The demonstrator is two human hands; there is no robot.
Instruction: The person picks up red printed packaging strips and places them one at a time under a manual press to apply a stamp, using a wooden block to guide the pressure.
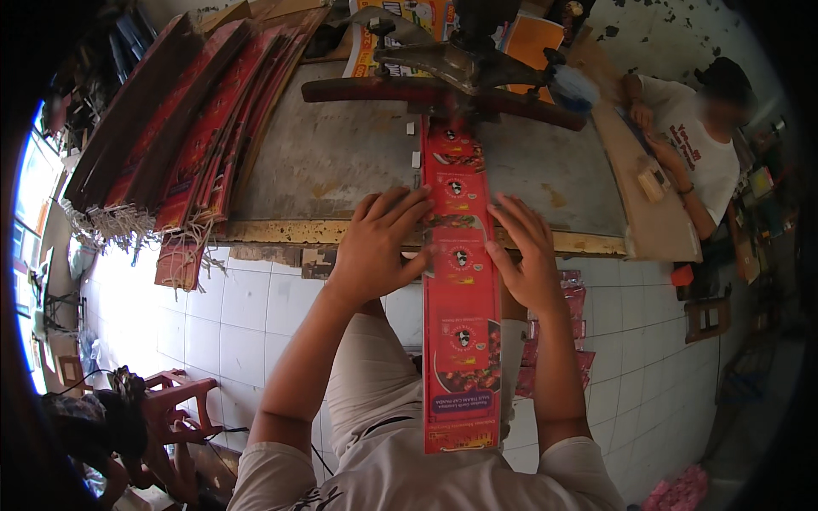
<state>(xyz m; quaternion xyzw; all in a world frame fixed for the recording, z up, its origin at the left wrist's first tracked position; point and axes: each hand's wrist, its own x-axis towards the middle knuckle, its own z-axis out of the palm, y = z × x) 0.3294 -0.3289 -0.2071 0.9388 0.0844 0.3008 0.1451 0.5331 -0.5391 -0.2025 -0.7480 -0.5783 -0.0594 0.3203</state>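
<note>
The far end of the red printed strip (461, 298) passes beneath the dark metal crossbar (366, 90); its termination is concealed and the section there is blurred. Fingertips of the left hand (381, 238) cover part of its left edge. The smallest print is illegible. Red packets (578, 300) are partly obscured by the right forearm (555, 366). The co-worker's (703, 153) head is blurred. A pink bundle (677, 491) is cut off at the lower edge. Window (34, 192) detail is lost to glare.
</note>
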